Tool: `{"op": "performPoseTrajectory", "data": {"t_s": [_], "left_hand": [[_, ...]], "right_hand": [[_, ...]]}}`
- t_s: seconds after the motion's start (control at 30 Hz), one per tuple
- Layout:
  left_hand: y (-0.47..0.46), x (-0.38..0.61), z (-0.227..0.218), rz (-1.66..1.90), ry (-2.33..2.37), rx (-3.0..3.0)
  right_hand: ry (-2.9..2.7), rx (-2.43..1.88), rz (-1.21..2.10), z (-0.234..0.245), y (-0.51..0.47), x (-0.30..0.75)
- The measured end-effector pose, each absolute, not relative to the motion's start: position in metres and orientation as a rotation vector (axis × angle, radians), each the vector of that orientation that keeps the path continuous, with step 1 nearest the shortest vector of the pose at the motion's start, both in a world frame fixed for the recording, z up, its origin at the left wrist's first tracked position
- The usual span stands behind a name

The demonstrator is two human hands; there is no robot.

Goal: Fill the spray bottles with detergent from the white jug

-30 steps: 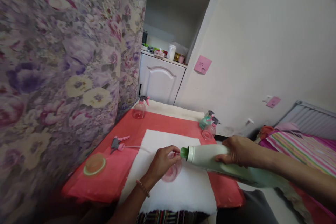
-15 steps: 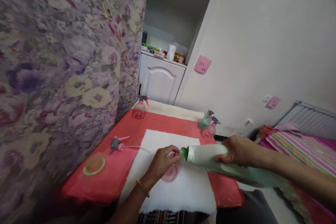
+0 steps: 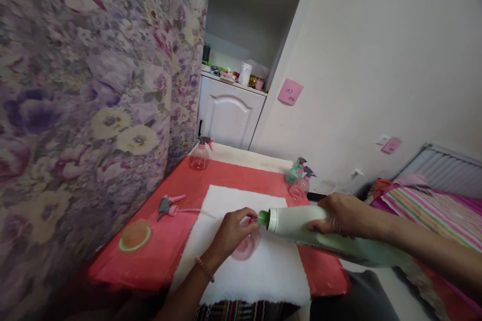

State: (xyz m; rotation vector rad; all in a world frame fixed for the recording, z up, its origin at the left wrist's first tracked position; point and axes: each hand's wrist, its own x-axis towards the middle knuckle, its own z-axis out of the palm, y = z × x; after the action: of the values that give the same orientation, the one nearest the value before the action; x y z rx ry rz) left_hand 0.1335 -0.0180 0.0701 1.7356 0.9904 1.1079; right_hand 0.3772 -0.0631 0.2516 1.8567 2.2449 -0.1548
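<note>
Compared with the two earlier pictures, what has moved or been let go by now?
Nothing has visibly moved apart from a very slight shift of the camera view; nothing was taken up or released. The left hand stays at the neck of the pink bottle, the right hand still holds the tilted pale green bottle, and the loose spray head lies as before.

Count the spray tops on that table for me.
4: a loose spray top on the red cloth at left; one on the pink bottle at the far left; one each on the green bottle and the pinkish bottle at the far right. Others may be hidden.
</note>
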Motion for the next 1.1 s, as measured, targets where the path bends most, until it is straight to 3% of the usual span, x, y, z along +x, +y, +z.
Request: {"op": "performPoseTrajectory", "data": {"t_s": [1.1], "left_hand": [[-0.0166, 0.1336, 0.0642, 1.128, 0.992, 1.741]], "right_hand": [[2.275, 1.826, -0.154, 0.2534, -0.0634, 0.3772]]}}
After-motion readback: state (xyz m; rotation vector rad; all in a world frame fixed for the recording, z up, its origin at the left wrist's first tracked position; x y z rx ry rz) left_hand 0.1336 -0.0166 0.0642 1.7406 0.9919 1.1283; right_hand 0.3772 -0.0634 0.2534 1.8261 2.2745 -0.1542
